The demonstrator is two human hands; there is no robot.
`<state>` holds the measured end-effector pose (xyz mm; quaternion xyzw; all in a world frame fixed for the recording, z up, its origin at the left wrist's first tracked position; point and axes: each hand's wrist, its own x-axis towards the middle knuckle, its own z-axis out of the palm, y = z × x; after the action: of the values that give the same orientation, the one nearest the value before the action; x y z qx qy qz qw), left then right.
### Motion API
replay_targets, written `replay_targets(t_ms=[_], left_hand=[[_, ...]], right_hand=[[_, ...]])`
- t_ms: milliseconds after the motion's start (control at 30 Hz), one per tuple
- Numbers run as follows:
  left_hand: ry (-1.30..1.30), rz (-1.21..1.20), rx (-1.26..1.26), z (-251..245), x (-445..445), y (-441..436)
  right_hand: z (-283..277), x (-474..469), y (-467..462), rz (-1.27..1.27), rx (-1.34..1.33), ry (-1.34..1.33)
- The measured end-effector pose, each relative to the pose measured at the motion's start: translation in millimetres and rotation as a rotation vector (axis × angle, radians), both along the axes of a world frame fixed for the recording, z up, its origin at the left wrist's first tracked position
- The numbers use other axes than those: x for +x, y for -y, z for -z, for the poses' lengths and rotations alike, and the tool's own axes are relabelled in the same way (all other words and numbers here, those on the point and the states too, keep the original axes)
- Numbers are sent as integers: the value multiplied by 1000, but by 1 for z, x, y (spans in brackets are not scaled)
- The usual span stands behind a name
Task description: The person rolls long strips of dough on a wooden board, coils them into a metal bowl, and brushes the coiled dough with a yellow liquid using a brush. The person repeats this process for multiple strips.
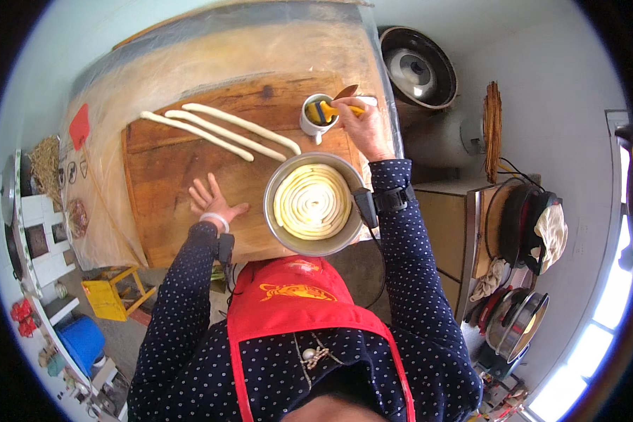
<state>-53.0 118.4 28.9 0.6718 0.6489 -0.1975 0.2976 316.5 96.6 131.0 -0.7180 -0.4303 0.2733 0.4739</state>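
My right hand (363, 124) grips the yellow handle of a brush (327, 112), whose bristles are down in a white mug (314, 128) at the board's upper right. Fingers spread, my left hand (214, 200) rests on the wooden board (169, 179) and holds nothing. Between my arms, near the board's front edge, a round metal pan (353, 232) holds a coiled spiral of dough rope (312, 201). Several dough strips (205, 138) lie side by side behind my left hand. Part of a dark pointed blade or utensil (346, 92) shows beside the mug; its far part is hidden.
Clear plastic sheeting (216, 47) covers the table under the board. A red fly swatter (79, 126) lies at the left. A large dark basin (443, 68) stands beyond the right table edge, near a cabinet (438, 227). A yellow stool (105, 295) stands on the floor at left.
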Motion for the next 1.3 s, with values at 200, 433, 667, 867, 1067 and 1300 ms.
replay_targets(t_ms=[200,433,667,867,1067,1300], left_hand=[[1,2,6,-2,1,-1],[-6,-2,2,-3,1,-1],[-26,-16,6,-8,5,1],[-8,-15,12,-9,3,1],[1,-15,9,-8,2,1],[-1,-17,8,-7,2,0]], right_hand=[[-43,-10,57,78,182,-253],[-51,-44,149,126,54,-516],[27,-110,174,213,-55,-731],[31,-114,195,319,-185,-674],[21,-112,185,240,-72,-596],[40,-138,171,323,-160,-694]])
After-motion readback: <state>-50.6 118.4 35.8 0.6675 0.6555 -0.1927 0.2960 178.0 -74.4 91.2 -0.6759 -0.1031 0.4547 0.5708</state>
